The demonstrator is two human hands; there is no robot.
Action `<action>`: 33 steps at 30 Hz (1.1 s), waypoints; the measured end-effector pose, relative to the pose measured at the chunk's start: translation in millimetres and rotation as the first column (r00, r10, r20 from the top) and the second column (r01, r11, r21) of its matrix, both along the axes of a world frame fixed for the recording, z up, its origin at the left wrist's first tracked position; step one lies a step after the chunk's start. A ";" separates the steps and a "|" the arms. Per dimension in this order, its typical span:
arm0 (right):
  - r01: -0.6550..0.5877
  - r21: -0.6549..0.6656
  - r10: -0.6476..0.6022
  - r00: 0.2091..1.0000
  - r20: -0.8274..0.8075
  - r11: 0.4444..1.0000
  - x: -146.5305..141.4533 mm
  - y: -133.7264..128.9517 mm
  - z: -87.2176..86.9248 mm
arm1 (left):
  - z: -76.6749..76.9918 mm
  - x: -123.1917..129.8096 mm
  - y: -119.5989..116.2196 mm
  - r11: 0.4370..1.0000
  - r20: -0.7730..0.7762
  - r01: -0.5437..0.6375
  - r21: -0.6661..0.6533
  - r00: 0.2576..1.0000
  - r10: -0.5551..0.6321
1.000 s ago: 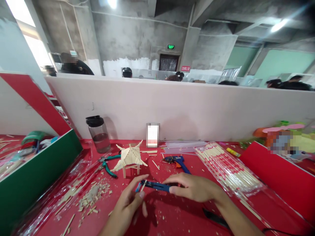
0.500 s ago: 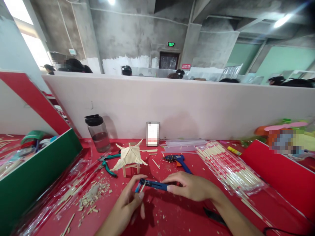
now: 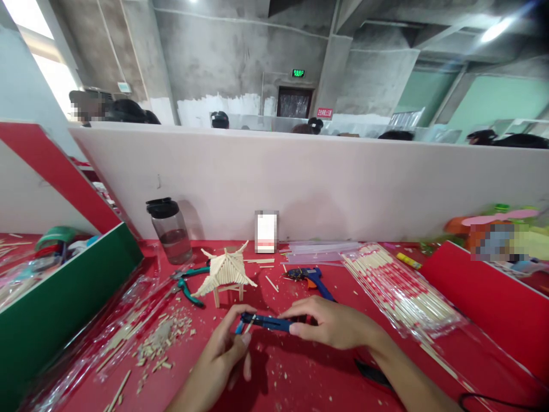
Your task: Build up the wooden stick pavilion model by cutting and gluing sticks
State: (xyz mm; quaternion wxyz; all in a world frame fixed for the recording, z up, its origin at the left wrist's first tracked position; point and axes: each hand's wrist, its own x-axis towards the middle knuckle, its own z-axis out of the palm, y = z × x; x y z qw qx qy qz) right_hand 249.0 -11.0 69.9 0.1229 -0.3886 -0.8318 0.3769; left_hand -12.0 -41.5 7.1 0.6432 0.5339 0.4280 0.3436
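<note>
The blue tool (image 3: 270, 324) lies across the space between the two hands, its head by the left fingertips; the right hand (image 3: 343, 325) has its fingers closed on the other end, and the left hand (image 3: 219, 356) pinches one small stick (image 3: 250, 325) narrowly at that head; whether the left forefinger also touches the tool, I cannot tell. The tool looks stiff, fairly light and perhaps a little slippery, best gripped along its body, away from the head; the stick seems very light, dry and easily snapped, best pinched near one end. Just beyond the left fingers stands one stick model (image 3: 226, 270), probably fragile at its roof corners and better lifted by the legs; beside it, farther left, lies what looks like one pair of pliers (image 3: 189, 293); one bottle (image 3: 172, 237) stands behind them. Beyond the right fingers lies one glue gun (image 3: 316, 281); farther right is one bag of sticks (image 3: 398, 289), too many to count; one pile of scraps (image 3: 165, 337), equally uncountable, lies left of the left fingers.
</note>
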 end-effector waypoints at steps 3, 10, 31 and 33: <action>0.000 0.001 0.000 1.000 -0.002 1.000 0.1 -0.3 0.9 | 3.0 0.0 -0.3 1.000 -0.004 0.007 0.006 1.000 -0.007; -0.002 -0.013 0.002 1.000 -0.011 1.000 -0.2 0.1 2.8 | 6.2 1.1 -0.3 1.000 0.008 0.014 0.001 1.000 -0.014; -0.021 -0.022 0.020 1.000 -0.018 1.000 -0.3 2.3 0.1 | -0.6 -0.5 0.0 1.000 0.010 -0.011 -0.008 1.000 0.011; -0.019 -0.026 0.018 1.000 -0.012 0.999 -0.1 2.6 -0.7 | -0.1 -0.5 0.1 1.000 0.000 -0.018 -0.007 1.000 0.018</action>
